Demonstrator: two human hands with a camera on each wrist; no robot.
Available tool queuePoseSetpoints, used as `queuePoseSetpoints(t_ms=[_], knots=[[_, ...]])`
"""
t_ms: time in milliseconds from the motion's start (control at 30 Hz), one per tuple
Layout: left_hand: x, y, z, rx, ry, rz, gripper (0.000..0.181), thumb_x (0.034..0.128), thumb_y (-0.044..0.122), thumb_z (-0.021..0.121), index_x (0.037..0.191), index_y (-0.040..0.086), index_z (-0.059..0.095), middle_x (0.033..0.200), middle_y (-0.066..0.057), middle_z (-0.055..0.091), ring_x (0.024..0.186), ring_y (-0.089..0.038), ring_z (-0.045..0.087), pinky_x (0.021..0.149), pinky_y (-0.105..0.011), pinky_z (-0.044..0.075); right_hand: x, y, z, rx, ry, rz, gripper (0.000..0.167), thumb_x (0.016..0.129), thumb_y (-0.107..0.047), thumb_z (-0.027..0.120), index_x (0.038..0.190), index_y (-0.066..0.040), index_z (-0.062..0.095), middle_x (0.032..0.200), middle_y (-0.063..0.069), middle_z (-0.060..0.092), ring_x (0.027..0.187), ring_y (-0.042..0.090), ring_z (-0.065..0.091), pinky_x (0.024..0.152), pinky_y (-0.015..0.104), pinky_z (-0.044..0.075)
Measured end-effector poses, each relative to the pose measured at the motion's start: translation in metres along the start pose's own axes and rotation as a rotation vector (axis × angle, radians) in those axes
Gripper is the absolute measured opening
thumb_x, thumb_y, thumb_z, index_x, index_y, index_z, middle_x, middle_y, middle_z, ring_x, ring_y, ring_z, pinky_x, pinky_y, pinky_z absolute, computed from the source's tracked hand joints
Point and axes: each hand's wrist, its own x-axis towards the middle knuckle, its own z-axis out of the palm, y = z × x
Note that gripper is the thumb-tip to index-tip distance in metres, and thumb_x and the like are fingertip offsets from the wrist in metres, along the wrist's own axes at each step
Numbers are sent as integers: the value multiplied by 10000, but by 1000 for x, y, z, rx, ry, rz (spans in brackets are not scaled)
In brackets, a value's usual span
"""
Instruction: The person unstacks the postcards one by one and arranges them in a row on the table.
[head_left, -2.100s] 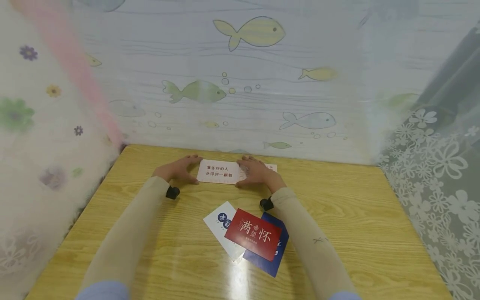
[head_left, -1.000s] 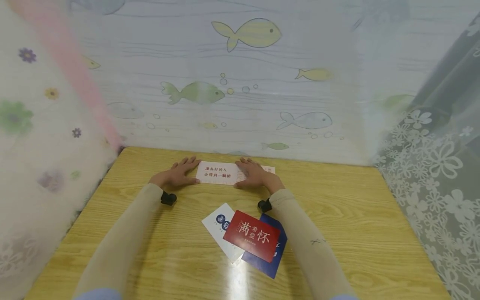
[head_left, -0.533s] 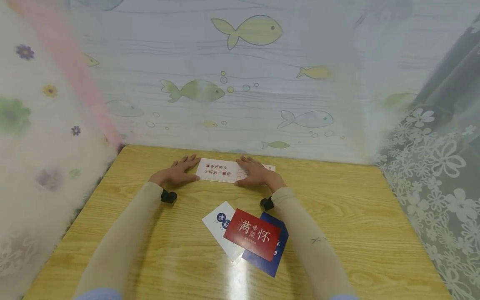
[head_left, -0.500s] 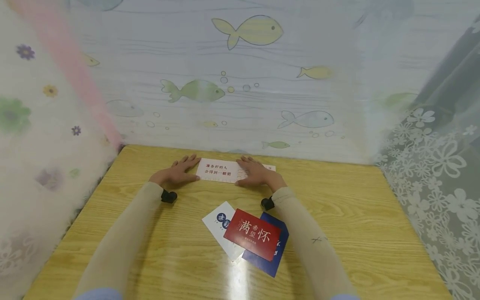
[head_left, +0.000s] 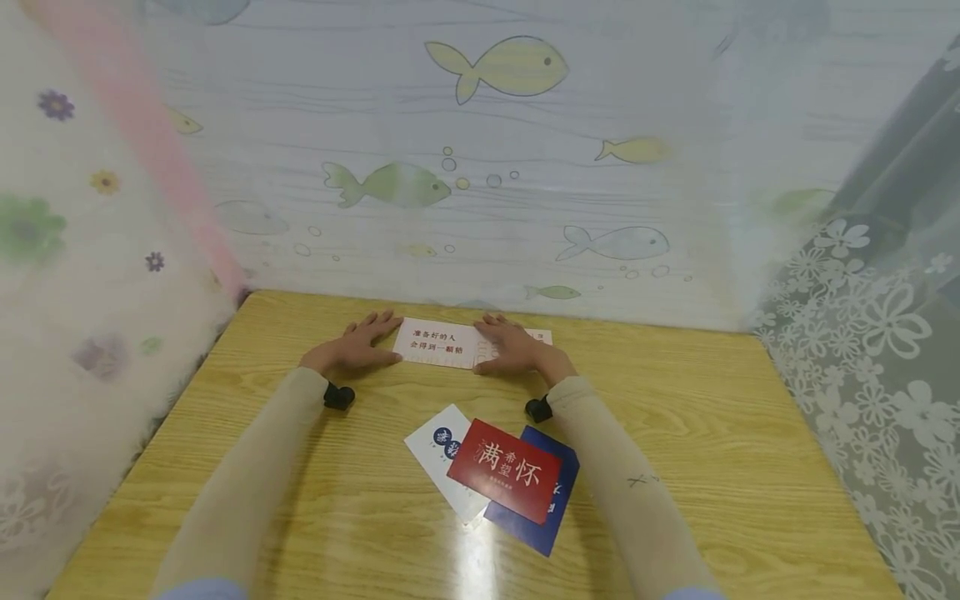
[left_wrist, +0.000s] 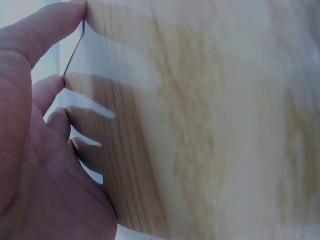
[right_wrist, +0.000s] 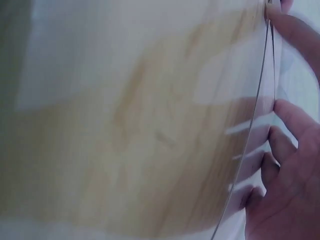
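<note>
In the head view a white card (head_left: pixel 435 342) with red writing lies near the back edge of the wooden table. My left hand (head_left: pixel 358 346) rests at its left end, fingers spread, thumb and forefinger touching the two corners. Fingers of my right hand (head_left: pixel 513 346) lie spread over the white cards toward the right. Beyond that hand shows the end of a second white card (head_left: pixel 542 336), mostly covered. The right wrist view shows two card edges by the right fingers (right_wrist: pixel 287 112). In the left wrist view the card is only a thin edge at the fingertips.
A red card (head_left: pixel 507 470) overlaps a white card with blue circles (head_left: pixel 444 454) and a blue card (head_left: pixel 531 527), nearer the body. A fish-print curtain (head_left: pixel 405 250) hangs behind the wooden table (head_left: pixel 675 400). Floral curtains stand at both sides.
Since the earliest frame the left hand's fingers have spread apart and flattened toward the table. The right fingers have also spread slightly. The cards lie almost as before.
</note>
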Motion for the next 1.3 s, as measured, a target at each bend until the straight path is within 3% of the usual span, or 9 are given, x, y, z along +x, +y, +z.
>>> queuePoseSetpoints(t_ms=[333, 1300], knots=[[-1, 1, 0, -2, 9, -19, 832, 996, 397, 615, 1640, 113, 170, 1711, -170, 2, 1565, -410, -76, 1238, -623, -90, 0, -10, 5, 11, 70, 55, 970, 883, -513, 733, 1622, -104, 255, 1705, 118, 147, 1582, 327, 59, 1285, 529, 77], [-4, -3, 6, 2, 64, 4, 843, 977, 408, 648, 1630, 96, 216, 1709, -173, 37, 1567, -403, -72, 1224, -646, -112, 5, -4, 7, -37, -9, 71, 935, 941, -564, 600, 1651, -183, 126, 1726, 71, 30, 1585, 315, -44, 1280, 552, 35]])
